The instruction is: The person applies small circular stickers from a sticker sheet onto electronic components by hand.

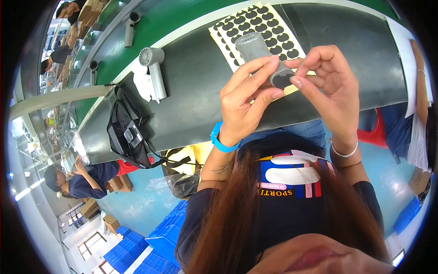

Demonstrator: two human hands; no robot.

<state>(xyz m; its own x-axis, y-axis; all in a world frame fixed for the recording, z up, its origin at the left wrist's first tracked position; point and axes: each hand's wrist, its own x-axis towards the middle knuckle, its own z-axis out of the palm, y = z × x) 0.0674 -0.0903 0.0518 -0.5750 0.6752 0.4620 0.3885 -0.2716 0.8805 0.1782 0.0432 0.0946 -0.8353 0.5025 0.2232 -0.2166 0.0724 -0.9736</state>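
My left hand (248,93) is closed around a grey hair dryer (256,48), held tilted above the bench. Its vented end points away from me, and its near end faces me. A black sticker (282,79) covers much of that near end. At the sticker's edge, the thumb and forefinger of my right hand (329,80) are pinched together; the other fingers are curled. Beneath and behind the dryer lie cream sheets (277,28) with rows of black stickers, partly hidden by my hands.
Another grey hair dryer (153,68) rests on the dark bench (191,77) at left, on something white. A black bag (130,130) lies at the bench's left end. More dryers (130,32) stand on the green strip (109,43). People sit at both sides.
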